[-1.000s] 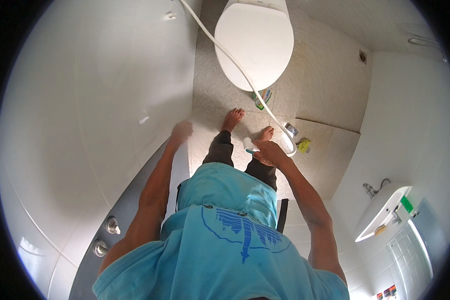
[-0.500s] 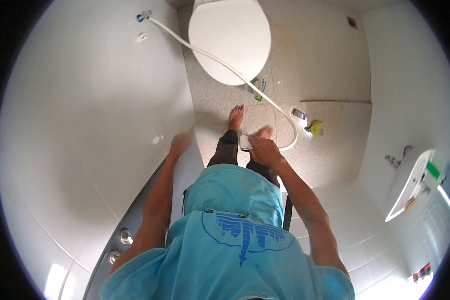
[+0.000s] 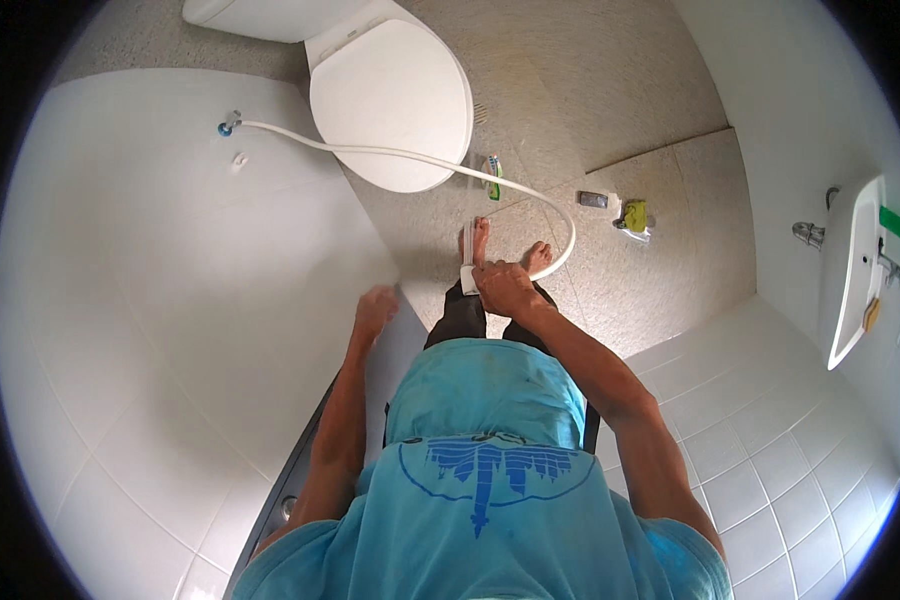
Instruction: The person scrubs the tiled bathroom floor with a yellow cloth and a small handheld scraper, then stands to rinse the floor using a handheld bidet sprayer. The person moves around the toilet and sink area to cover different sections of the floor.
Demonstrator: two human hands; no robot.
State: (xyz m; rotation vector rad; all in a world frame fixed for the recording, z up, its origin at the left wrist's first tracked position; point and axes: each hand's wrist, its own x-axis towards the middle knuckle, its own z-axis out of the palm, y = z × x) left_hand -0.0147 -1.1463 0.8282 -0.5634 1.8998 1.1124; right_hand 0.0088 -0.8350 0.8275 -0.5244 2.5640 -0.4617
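Note:
My right hand [image 3: 508, 289] is closed around a white hand-held bidet sprayer [image 3: 469, 281], in front of my legs. From its head, pale streaks like water run toward my bare feet. A white hose [image 3: 440, 163] loops from the sprayer past the toilet [image 3: 395, 105] to a small wall valve [image 3: 229, 126] at the far left. My left hand [image 3: 376, 310] is near the white wall panel, above a grey ledge, with no object visible in it. Blur on its fingers hides whether they are curled or apart.
Beyond my feet lie a green-and-white packet [image 3: 494, 180], a grey block-like item [image 3: 592, 200] and a yellow-green sponge-like item [image 3: 633, 216] on clear plastic. A white washbasin [image 3: 852, 280] with a tap [image 3: 808, 234] is on the right. A raised edge crosses the floor.
The sprayer and my right hand have shifted slightly left, and streaks now show from its head. My left hand has moved slightly right and nearer. The view has turned.

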